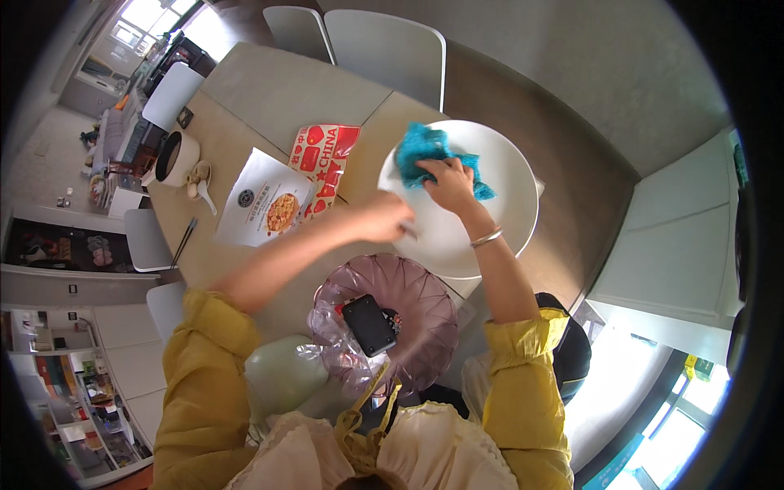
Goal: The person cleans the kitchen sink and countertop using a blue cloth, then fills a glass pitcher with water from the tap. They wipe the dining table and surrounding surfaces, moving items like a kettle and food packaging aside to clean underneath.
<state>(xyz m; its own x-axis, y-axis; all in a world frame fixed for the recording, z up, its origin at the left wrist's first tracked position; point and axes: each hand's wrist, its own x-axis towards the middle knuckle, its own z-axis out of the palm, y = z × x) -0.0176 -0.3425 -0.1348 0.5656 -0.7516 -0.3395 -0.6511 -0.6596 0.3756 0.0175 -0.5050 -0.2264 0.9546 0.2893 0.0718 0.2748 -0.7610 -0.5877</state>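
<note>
My right hand, with a bangle on its wrist, presses a crumpled teal cloth onto a large round white dish. The fingers are bent over the cloth's near part. Over the dish's left side is my left hand, blurred by motion. Its fingers are curled around a small greyish object, too blurred to name. Below the dish sits a fluted purple translucent bowl. In it lie a black flat rectangular object and crinkled clear plastic wrapping.
On the tiled table lie a red-and-white printed packet and a white printed sheet. Farther left are a white pot, a white spoon and chopsticks. White chairs stand along the far edge.
</note>
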